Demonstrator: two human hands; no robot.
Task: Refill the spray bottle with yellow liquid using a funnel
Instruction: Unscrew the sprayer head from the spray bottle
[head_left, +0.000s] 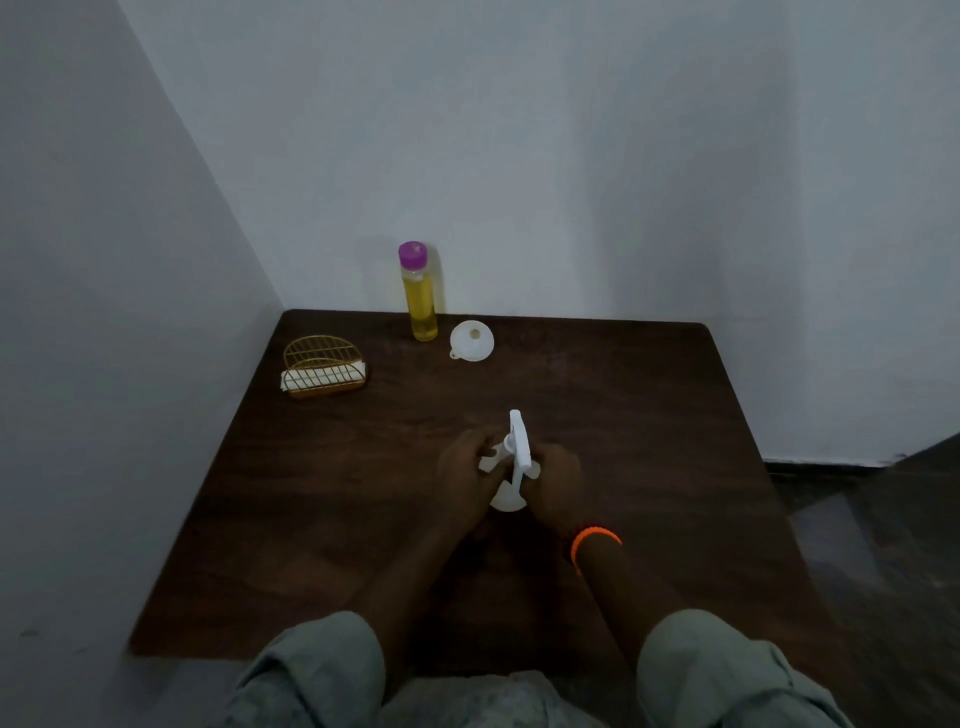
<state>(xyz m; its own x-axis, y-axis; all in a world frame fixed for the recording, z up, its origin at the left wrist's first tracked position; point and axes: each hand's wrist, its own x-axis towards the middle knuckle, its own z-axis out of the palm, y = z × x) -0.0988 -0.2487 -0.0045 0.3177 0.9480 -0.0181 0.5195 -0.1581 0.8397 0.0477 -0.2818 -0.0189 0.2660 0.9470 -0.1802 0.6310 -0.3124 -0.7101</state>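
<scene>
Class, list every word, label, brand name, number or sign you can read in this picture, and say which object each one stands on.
None can be read.
Spray bottle, held in both hands: plain white, no print shows.
Bottle of yellow liquid: no label visible.
Funnel: plain white.
Gold wire holder: no text.

Dark table (623, 415) bears bottle (420, 301), funnel (471, 341), rack (323, 368).

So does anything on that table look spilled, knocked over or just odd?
Nothing stands out. The yellow liquid bottle stands upright and capped, the funnel lies beside it, and both hands grip the spray bottle. No spill shows on the dim table.
</scene>
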